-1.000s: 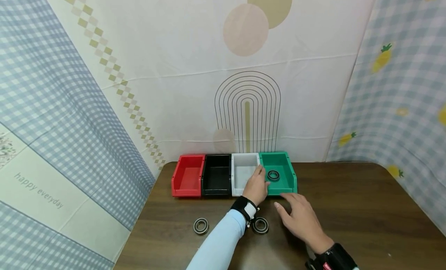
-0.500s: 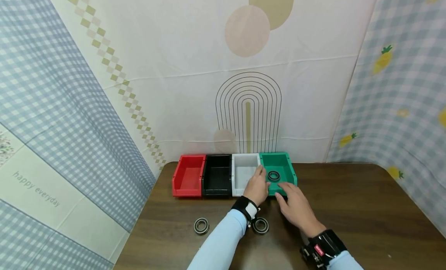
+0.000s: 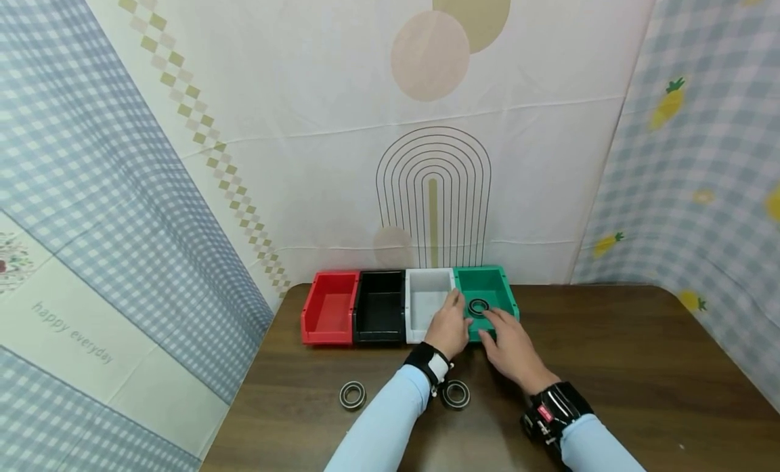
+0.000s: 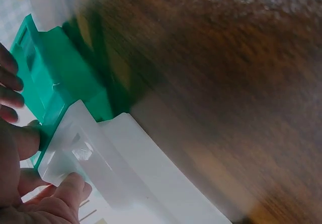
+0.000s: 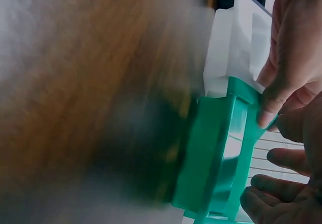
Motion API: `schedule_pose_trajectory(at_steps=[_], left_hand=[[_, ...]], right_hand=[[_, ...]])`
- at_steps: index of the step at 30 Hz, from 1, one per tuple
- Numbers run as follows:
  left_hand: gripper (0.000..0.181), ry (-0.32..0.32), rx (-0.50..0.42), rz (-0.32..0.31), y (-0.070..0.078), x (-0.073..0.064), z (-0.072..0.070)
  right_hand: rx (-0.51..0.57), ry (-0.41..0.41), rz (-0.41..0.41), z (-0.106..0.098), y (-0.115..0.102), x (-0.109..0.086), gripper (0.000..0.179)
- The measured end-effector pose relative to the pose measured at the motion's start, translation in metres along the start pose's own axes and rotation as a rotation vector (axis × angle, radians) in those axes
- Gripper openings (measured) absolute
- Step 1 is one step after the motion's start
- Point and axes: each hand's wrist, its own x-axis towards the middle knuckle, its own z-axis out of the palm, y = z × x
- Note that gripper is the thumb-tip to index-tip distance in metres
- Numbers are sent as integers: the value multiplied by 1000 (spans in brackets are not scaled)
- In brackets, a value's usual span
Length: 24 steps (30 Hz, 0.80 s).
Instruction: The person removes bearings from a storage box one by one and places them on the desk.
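My left hand (image 3: pixel 447 330) pinches the shared wall between the white bin (image 3: pixel 428 286) and the green bin (image 3: pixel 498 292). In the left wrist view its thumb lies on the green side, with fingers inside the white bin. A ball bearing (image 3: pixel 470 308) lies flat on the green bin's floor. Over that bin's front lip reaches my right hand (image 3: pixel 514 347), its fingers loosely bent and its fingertips close to the bearing. The right wrist view shows those fingers spread, gripping nothing; the bearing itself is hidden there.
Left of the white bin stand a black bin (image 3: pixel 379 316) and a red bin (image 3: pixel 332 313) in the same row. Two more bearings lie on the wooden table: one bearing (image 3: pixel 466 395) beside my left wrist, another bearing (image 3: pixel 342 395) further left. A patterned cloth (image 3: pixel 305 154) hangs behind.
My right hand has moved forward and slightly left, from in front of the green bin to over its front lip, nearer the bearing. The left hand has stayed in place.
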Motion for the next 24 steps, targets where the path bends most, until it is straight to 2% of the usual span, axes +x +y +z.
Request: schedule_pose_trajectory(at_steps=[7,14,19,24], left_hand=[[56,27,141,51,5,0,1],[53,77,207,73,6,1,1],[54,94,211,75,4,0,2],[56,81,206,73,1,-2,6]], right_hand=[[-14,-17,-8,9,4,16,47],[-28,-60,18,17,8,30,47],[-14,-63,27,20,10,41,48],[-6,-98,55,24,10,48,47]])
